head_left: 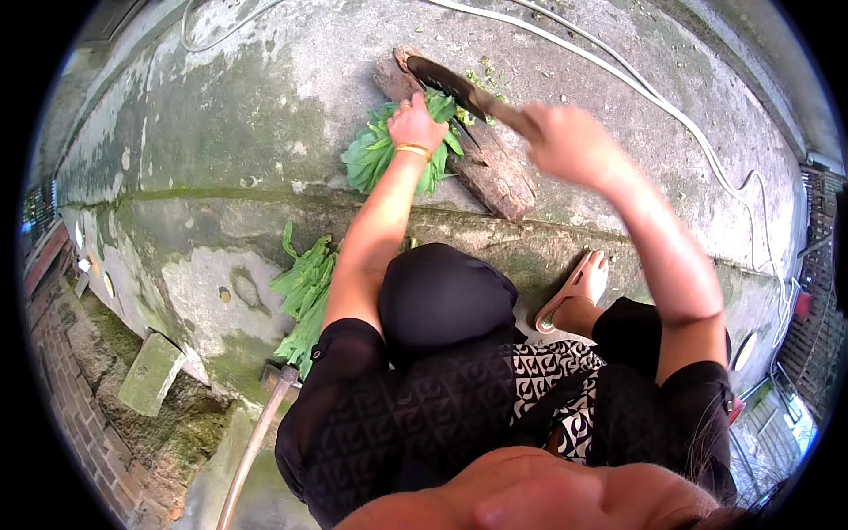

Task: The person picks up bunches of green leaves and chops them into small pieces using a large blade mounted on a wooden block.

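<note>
My left hand [419, 125] is closed over a bunch of green leaves [369, 157], pressing it against a rough log [499, 181] on the ground. The leaves fan out on both sides of the fingers. My right hand [570, 146] grips the wooden handle of a cleaver [446, 86]. Its dark, broad blade points left and lies over the log's far part, just beyond my left fingers. Whether the edge touches the leaves, I cannot tell. Chopped green bits [488, 75] are scattered past the log.
More leaves [307, 296] lie beside my left forearm, near a tool with a long wooden handle [256, 450]. A pale hose [654, 93] curves across the concrete at the far right. My sandalled foot [576, 291] stands right of my knee. A loose block [152, 375] lies at left.
</note>
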The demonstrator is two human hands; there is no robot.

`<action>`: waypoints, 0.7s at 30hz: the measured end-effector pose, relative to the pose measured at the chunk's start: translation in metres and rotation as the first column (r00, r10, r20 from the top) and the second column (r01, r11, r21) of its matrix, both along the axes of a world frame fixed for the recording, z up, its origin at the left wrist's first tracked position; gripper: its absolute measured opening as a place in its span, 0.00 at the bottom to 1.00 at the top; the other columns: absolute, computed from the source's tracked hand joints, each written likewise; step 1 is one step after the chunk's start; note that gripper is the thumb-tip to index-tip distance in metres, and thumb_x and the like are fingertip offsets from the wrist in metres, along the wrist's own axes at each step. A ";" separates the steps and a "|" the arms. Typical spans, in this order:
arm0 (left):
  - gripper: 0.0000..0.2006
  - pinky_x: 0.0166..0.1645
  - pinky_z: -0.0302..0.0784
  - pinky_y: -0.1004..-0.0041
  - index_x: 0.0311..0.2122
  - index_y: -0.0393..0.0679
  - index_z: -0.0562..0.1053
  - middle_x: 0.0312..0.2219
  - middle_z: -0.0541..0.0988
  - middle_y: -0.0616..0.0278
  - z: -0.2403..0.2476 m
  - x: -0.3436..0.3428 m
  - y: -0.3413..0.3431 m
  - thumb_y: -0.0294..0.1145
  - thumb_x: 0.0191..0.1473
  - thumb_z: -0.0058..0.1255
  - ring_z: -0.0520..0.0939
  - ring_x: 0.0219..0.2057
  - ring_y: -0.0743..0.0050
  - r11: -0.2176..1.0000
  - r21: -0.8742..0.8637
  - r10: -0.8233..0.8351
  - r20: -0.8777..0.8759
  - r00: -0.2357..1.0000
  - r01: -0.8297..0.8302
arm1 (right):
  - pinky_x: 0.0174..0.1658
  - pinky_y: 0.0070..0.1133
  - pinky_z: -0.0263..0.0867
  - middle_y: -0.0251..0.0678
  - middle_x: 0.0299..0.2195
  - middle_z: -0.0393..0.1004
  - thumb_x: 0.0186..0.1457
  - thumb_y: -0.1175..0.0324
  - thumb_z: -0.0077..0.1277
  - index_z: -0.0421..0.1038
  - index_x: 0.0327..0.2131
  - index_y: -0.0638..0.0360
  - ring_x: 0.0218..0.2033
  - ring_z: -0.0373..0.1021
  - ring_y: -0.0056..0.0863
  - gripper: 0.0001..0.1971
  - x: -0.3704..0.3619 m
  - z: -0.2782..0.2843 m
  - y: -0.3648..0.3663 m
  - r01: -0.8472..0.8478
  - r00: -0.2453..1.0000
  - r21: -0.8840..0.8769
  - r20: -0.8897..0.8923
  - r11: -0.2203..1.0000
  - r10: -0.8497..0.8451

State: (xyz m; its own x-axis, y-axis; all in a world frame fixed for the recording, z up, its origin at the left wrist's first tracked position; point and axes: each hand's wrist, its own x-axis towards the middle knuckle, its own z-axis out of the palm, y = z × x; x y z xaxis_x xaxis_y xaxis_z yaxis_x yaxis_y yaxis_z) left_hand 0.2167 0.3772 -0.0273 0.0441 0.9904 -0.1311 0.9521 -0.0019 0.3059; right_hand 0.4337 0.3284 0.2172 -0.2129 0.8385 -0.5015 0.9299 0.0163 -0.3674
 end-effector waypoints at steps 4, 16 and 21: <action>0.34 0.52 0.74 0.52 0.50 0.44 0.70 0.43 0.78 0.48 0.009 0.016 0.020 0.48 0.38 0.67 0.80 0.45 0.45 0.987 -0.162 0.001 -0.087 0.996 -0.015 | 0.39 0.37 0.75 0.51 0.29 0.79 0.48 0.68 0.51 0.77 0.44 0.59 0.33 0.78 0.47 0.18 -0.034 0.056 0.064 -0.164 0.984 0.187 0.102 0.969 0.147; 0.36 0.52 0.74 0.52 0.53 0.45 0.69 0.46 0.77 0.48 0.000 0.011 0.015 0.44 0.37 0.69 0.79 0.48 0.47 0.996 -0.092 0.004 -0.018 1.000 -0.006 | 0.40 0.43 0.72 0.59 0.30 0.76 0.50 0.74 0.50 0.60 0.46 0.62 0.35 0.75 0.59 0.19 0.012 -0.104 -0.088 0.155 0.988 -0.182 0.036 0.971 -0.151; 0.36 0.50 0.75 0.53 0.49 0.40 0.70 0.44 0.78 0.46 0.004 0.023 0.015 0.52 0.37 0.67 0.80 0.46 0.45 0.993 -0.112 -0.040 -0.113 0.993 0.027 | 0.39 0.40 0.74 0.53 0.27 0.78 0.51 0.68 0.49 0.75 0.35 0.63 0.33 0.77 0.50 0.11 0.004 0.027 0.024 0.023 1.000 0.229 -0.023 0.973 -0.018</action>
State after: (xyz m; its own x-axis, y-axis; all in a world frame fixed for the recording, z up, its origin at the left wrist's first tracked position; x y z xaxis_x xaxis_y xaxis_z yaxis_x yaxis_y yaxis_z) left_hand 0.2401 0.3917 -0.0228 0.0551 0.9678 -0.2455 0.9808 -0.0064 0.1948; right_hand 0.4378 0.3523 0.2441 -0.2033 0.9350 -0.2907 0.9230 0.0839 -0.3756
